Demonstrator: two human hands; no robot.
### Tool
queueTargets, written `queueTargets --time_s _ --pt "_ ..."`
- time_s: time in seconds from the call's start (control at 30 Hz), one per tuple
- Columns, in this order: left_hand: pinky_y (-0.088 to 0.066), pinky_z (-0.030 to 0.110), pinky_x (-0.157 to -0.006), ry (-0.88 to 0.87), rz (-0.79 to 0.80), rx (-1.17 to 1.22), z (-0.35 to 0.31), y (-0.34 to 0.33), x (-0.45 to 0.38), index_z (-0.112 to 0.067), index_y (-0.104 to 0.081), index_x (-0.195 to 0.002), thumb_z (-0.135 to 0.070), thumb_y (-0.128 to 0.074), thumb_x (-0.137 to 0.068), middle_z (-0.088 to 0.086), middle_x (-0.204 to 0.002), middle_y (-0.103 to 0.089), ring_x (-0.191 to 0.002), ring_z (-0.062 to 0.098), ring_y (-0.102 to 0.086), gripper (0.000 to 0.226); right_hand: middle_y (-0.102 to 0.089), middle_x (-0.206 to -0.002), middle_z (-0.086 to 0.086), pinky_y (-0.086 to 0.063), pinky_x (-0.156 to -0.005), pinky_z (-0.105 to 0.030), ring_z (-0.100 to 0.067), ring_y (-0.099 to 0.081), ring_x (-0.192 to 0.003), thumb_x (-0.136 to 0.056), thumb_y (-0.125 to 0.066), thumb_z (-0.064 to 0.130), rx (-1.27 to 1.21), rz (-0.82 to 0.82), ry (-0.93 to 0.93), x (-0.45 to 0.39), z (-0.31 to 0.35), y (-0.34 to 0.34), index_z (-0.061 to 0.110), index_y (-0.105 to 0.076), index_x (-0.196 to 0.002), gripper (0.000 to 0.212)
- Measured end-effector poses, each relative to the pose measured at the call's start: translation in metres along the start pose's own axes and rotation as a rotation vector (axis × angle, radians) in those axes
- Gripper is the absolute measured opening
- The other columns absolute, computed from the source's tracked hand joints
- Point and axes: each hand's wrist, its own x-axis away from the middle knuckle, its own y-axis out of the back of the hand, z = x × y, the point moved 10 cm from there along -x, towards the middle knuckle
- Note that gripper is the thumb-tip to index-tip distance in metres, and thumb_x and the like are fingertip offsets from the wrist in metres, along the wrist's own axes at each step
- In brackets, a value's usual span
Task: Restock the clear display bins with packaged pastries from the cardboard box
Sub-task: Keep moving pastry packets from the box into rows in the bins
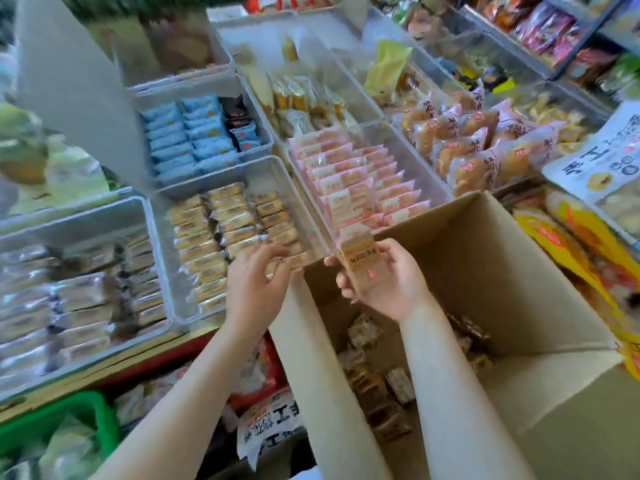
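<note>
We see the cardboard box (491, 271) standing open at about five o'clock in the view, with a scatter of wrapped pastries (377, 372) lying on its bottom. Over its far rim at twelve o'clock from the box's middle, the right hand (384, 282) pinches one tan pastry packet (360, 263) between thumb and curled fingers, holding it upright above the box edge. Just to nine o'clock of it, apart from it, the left hand (254, 282) reaches into the near end of the clear bin (162, 216) of tan-wrapped pastries (221, 230); its fingers are bent down onto the packets there, though blur keeps us from telling whether they grip one or only press. That bin is packed in rows and stands touching the box's corner. At nine o'clock of it sits another clear bin with silver-and-brown packets (79, 299); at one o'clock, a bin of pink packets (353, 181); at eleven o'clock, a bin of blue packets (187, 136). Round buns in pink wrappers (474, 147) fill a bin at two o'clock. A green basket (100, 420) shows at seven o'clock below the counter (114, 365) edge.
</note>
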Motion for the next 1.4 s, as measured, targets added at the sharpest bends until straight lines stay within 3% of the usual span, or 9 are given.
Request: queueTargets --time_s 0.17,0.33,0.5,0.7,0.8,0.93,1.03,1.2,1.4 --pt "-0.044 0.041 -0.094 0.181 -0.161 -0.133 0.124 0.090 0.029 -0.012 -0.073 -0.104 -0.008 -0.068 -0.090 0.007 -0.109 -0.070 -0.109 0.028 -0.058 0.016 -0.068 -0.101 -0.020 -0.053 -0.063 -0.036 -0.028 -0.065 -0.078 -0.089 -0.058 0.039 0.356 0.123 -0.005 -0.045 -0.043 -0.110 0.006 -0.065 -0.114 0.042" --pt "-0.041 0.050 -0.101 0.367 -0.230 -0.369 0.239 0.179 0.057 -0.001 -0.069 -0.117 -0.011 -0.071 -0.084 0.021 -0.125 -0.063 -0.120 0.039 -0.054 0.034 -0.068 -0.094 -0.012 -0.060 -0.066 -0.043 -0.025 -0.067 -0.078 -0.094 -0.066 0.019 0.671 0.013 -0.121 -0.116 -0.134 -0.167 0.008 -0.063 -0.109 0.019" --pt "-0.013 0.049 -0.124 0.436 0.010 -0.568 0.323 0.224 0.057 -0.019 -0.036 -0.155 -0.038 -0.055 -0.096 0.009 -0.165 -0.026 -0.153 0.029 -0.017 0.065 -0.069 -0.093 -0.002 -0.057 -0.074 -0.042 -0.020 -0.068 -0.082 -0.096 -0.065 0.038 1.140 -0.111 0.092 -0.171 -0.179 -0.230 0.017 -0.065 -0.111 0.027" --pt "-0.007 0.049 -0.126 0.410 0.201 -0.562 0.355 0.220 0.057 -0.027 -0.011 -0.161 -0.055 -0.036 -0.097 0.003 -0.170 -0.002 -0.156 0.023 0.003 0.075 -0.062 -0.098 0.003 -0.048 -0.070 -0.036 -0.021 -0.059 -0.086 -0.100 -0.049 0.051 1.837 -0.192 0.496 -0.227 -0.188 -0.315 0.027 -0.053 -0.116 0.030" --pt "-0.005 0.050 -0.126 0.405 0.182 -0.533 0.355 0.221 0.056 -0.027 -0.010 -0.162 -0.056 -0.031 -0.097 0.004 -0.170 -0.002 -0.156 0.024 0.005 0.074 -0.058 -0.110 -0.006 -0.048 -0.083 -0.039 -0.026 -0.055 -0.101 -0.100 -0.054 0.040 1.940 -0.102 0.563 -0.269 -0.209 -0.331 0.025 -0.055 -0.129 0.032" --pt "-0.003 0.049 -0.125 0.408 0.203 -0.502 0.354 0.222 0.057 -0.026 -0.008 -0.162 -0.055 -0.029 -0.099 0.005 -0.170 0.000 -0.156 0.025 0.007 0.073 -0.053 -0.144 -0.009 -0.038 -0.110 -0.040 -0.030 -0.047 -0.134 -0.104 -0.046 0.037 1.976 0.115 0.120 -0.320 -0.278 -0.299 0.027 -0.054 -0.143 0.041" --pt "-0.004 0.050 -0.126 0.409 0.197 -0.491 0.351 0.223 0.057 -0.025 -0.009 -0.162 -0.051 -0.028 -0.100 0.007 -0.169 -0.001 -0.156 0.026 0.006 0.070 -0.045 -0.152 -0.008 -0.030 -0.117 -0.039 -0.028 -0.038 -0.142 -0.107 -0.036 0.027 1.893 0.070 0.091 -0.323 -0.281 -0.291 0.028 -0.052 -0.145 0.041" --pt "-0.004 0.049 -0.125 0.411 0.190 -0.485 0.351 0.223 0.056 -0.025 -0.011 -0.162 -0.047 -0.027 -0.100 0.007 -0.169 -0.003 -0.156 0.026 0.005 0.068 -0.048 -0.150 -0.005 -0.031 -0.117 -0.039 -0.024 -0.041 -0.140 -0.108 -0.033 0.020 1.927 0.077 0.164 -0.322 -0.277 -0.284 0.022 -0.048 -0.146 0.041" --pt "-0.005 0.048 -0.126 0.415 0.166 -0.495 0.351 0.225 0.056 -0.028 -0.013 -0.162 -0.048 -0.030 -0.100 0.004 -0.169 -0.005 -0.156 0.023 0.004 0.067 -0.039 -0.154 -0.006 -0.030 -0.115 -0.053 -0.028 -0.033 -0.142 -0.107 -0.026 0.044 2.130 0.118 0.154 -0.309 -0.274 -0.284 0.035 -0.032 -0.153 0.048"
